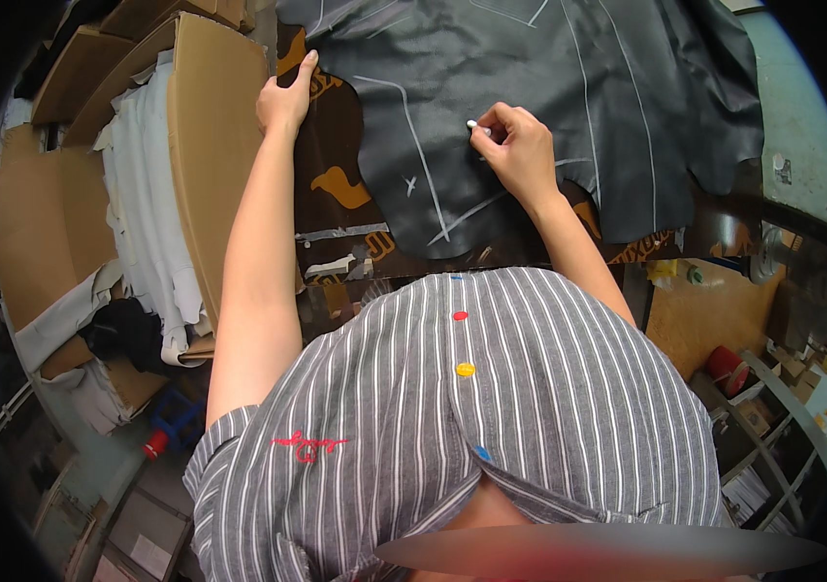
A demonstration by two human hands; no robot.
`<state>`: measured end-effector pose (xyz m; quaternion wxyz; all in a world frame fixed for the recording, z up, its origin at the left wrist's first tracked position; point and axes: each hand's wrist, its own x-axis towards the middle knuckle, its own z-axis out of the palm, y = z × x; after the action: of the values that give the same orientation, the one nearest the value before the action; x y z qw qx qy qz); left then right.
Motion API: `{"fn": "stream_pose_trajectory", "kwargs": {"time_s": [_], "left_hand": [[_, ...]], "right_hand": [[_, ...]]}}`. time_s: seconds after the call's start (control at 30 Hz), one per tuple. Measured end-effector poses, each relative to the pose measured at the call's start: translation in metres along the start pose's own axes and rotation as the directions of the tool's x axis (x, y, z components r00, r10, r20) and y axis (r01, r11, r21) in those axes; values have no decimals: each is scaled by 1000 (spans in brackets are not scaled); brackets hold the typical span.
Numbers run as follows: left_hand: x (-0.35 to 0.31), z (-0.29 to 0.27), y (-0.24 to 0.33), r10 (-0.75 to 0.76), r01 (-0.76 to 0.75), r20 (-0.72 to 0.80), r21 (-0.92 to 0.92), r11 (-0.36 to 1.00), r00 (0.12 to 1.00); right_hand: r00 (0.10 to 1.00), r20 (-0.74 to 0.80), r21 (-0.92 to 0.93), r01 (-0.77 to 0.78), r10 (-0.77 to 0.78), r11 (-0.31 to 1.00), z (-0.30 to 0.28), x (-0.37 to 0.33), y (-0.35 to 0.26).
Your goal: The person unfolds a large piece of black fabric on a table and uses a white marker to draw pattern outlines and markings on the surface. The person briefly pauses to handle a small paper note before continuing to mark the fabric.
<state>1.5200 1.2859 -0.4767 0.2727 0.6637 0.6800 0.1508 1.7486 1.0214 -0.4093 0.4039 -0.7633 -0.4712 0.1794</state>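
Observation:
A large sheet of black leather [520, 68], wavy at its edges, lies over a dark board [326, 145] with orange print. Straight white lines and a small cross are drawn on it. My right hand [518, 145] is over the middle of the leather, its fingertips pinched round a small white marking stick [472, 124]. Most of that stick is hidden by the fingers. At the board's left edge rests my left hand [287, 100], thumb stretched out beside the leather's edge. It holds nothing that I can see, and some of its fingers are hidden.
Close on the left stands an opened cardboard box [205, 145] packed with pale grey folded sheets [146, 194]. A blue and red object [176, 419] sits below it. At right are a metal rack [772, 436] and a red roll-shaped item [727, 370].

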Motion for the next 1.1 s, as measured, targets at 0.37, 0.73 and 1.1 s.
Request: {"fn": "stream_pose_trajectory", "kwargs": {"time_s": [0.37, 0.73, 1.1], "left_hand": [[-103, -22, 42, 180, -80, 126, -559, 825, 976], [-71, -30, 45, 191, 628, 742, -653, 424, 642], [-82, 24, 45, 420, 908, 822, -419, -13, 385]], "right_hand": [[895, -241, 799, -37, 375, 600, -67, 67, 86], [832, -500, 566, 102, 242, 818, -85, 103, 144], [784, -560, 415, -13, 266, 910, -83, 107, 144]]}}
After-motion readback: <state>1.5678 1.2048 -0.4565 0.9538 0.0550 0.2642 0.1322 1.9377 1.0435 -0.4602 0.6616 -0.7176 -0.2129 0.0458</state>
